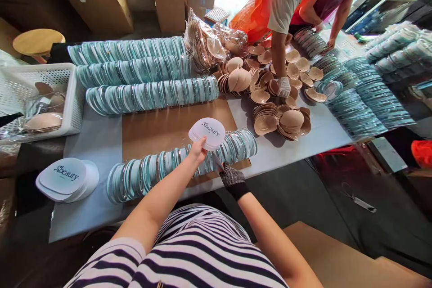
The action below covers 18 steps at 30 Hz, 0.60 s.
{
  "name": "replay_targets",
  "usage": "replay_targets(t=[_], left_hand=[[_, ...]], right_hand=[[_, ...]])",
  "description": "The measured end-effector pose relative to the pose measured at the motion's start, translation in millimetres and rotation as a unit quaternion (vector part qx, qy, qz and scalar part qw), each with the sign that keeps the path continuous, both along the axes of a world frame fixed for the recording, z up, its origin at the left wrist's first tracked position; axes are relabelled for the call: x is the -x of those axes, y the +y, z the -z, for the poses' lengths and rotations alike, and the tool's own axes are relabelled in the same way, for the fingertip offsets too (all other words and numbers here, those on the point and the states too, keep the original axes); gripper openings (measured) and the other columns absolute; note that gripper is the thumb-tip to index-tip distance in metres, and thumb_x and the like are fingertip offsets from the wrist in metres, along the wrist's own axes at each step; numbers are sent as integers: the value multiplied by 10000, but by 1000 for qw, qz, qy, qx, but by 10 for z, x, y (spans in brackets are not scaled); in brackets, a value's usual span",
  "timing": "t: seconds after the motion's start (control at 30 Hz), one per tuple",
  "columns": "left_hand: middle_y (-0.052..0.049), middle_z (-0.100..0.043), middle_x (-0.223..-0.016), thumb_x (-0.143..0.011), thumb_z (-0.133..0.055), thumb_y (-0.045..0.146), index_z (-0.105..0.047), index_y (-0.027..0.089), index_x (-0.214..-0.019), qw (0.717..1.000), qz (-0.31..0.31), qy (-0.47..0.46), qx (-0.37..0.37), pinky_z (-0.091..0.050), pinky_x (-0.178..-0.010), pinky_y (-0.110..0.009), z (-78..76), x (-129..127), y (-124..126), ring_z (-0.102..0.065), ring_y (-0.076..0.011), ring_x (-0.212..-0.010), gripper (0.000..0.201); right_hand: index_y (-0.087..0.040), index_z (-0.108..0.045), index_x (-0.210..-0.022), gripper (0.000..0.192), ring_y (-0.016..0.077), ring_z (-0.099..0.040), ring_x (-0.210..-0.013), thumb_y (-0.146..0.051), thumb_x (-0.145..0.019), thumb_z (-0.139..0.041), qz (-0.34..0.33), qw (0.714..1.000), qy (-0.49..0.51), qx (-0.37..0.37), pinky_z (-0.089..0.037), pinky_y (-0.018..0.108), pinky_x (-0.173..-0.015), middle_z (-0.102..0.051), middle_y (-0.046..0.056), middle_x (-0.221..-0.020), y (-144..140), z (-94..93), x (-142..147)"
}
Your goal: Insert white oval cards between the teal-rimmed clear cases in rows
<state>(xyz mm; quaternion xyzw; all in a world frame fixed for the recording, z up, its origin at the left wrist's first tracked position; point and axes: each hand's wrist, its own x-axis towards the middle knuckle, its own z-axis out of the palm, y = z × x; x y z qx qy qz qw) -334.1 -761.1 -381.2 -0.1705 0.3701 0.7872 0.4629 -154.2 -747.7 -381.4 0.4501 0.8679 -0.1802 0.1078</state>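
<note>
A: Right, what has the left hand (198, 151) got?

B: A small stack of white printed cards (207, 133), pinched by their lower edge between thumb and fingers, held up just above the near row of clear cases (175, 162). The fingers are closed on the cards.

A: And the right hand (231, 175)?

B: It wears a dark dotted glove and sits just right of the left hand, touching that same near row of cases. The fingers are curled down among the cases, but I cannot tell whether they grip one.

A: Where does that row lie?

B: Along the near edge of the brown cardboard sheet (162, 128), which lies on the grey table (97, 144). Beyond the sheet run three more rows of cases (135, 74).

A: Anything left of the near row?

B: A larger pile of the same cards (67, 179), flat on the table. Behind it stands a white basket (40, 99).

A: And to the right?

B: Heaps of beige cups (281, 121), well apart from the near row. A co-worker's gloved hand (284, 86) rests among them; an orange vest (266, 2) shows above.
</note>
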Motion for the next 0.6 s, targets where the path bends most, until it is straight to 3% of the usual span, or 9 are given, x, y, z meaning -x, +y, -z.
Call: replay_targets(t=[0.07,0.2,0.43,0.53,0.6], left_hand=[[-99,-717,-1138,-792,-677,72,-642,174,-1179,1000,-2,3,3,-559,-922,-352,0,-4,2,-682,-220,-1044,402],[-95,-709,-1160,-781,-689,77,-626,192,-1209,1000,2,4,1,-566,-914,-369,14,5,9,-683,-227,-1041,447],[-91,-720,-1129,-808,-649,72,-644,175,-1174,1000,7,5,3,-565,-913,-356,23,9,6,-678,-220,-1047,380],[-85,-724,-1118,-808,-646,66,-643,179,-1177,1000,4,10,1,-563,-914,-353,15,-6,-6,-683,-214,-1032,385],[-85,-730,-1100,-811,-645,67,-642,177,-1180,1000,1,20,-4,-562,-912,-351,17,-26,-14,-692,-207,-1004,385]], right_hand=[[-182,-571,-1138,322,253,-691,-842,-386,-946,-413,1,999,-33,-9,-432,307,-674,-720,124,-942,62,-66,128],[-174,-568,-1133,315,215,-680,-902,-319,-981,-333,-13,999,-28,-23,-424,278,-716,-710,119,-997,58,-90,92],[-173,-609,-1126,345,246,-667,-897,-282,-971,-320,-16,1000,-2,4,-463,337,-767,-706,149,-985,91,217,261],[-197,-629,-1091,298,241,-651,-890,-279,-932,-391,37,988,94,115,-486,356,-779,-694,146,-926,102,283,299],[-219,-610,-1104,280,206,-646,-807,-294,-896,-438,93,946,200,239,-508,321,-700,-676,86,-832,94,281,295]])
